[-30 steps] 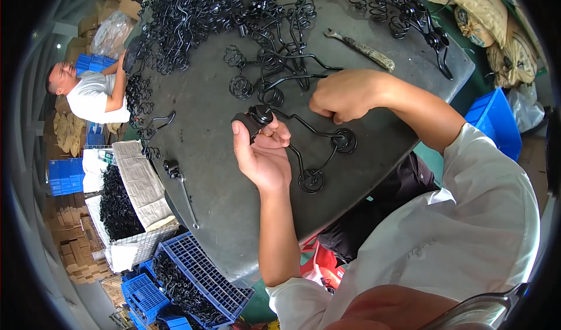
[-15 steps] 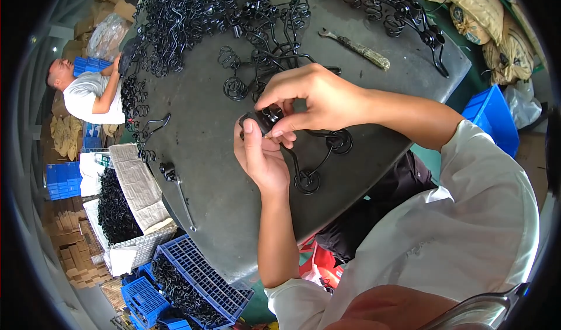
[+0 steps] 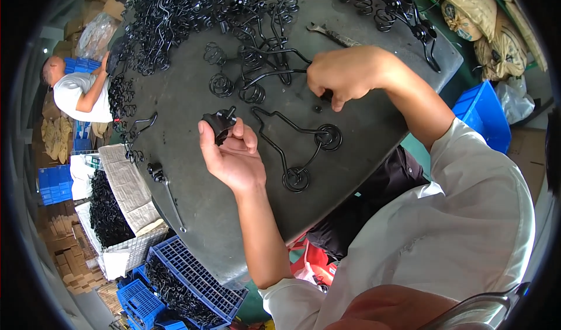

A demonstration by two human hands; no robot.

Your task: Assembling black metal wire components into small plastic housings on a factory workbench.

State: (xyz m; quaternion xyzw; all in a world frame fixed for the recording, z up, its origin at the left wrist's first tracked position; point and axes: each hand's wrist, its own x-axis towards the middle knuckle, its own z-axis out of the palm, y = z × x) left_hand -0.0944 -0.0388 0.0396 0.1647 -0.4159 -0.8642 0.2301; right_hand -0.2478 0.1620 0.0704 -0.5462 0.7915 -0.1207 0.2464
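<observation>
My left hand is closed round a black clamp-like part with a stud on top, held above the table. To its right, my right hand reaches down to the tabletop with fingers curled together. Something small and dark shows at those fingertips, too hidden to name. Beside them lies a small black piece. Between the hands and the near edge rests a bent black double torsion spring with two coils. More coiled springs lie just beyond.
A large heap of black springs covers the far left, with more springs far right. A wrapped-handle wrench is partly behind my right hand. Another wrench lies by the left edge. A co-worker stands left, near blue crates.
My hands have parted. The left moved left with the black part; the right let go of it and reached right, down to the tabletop. The double spring is now uncovered.
</observation>
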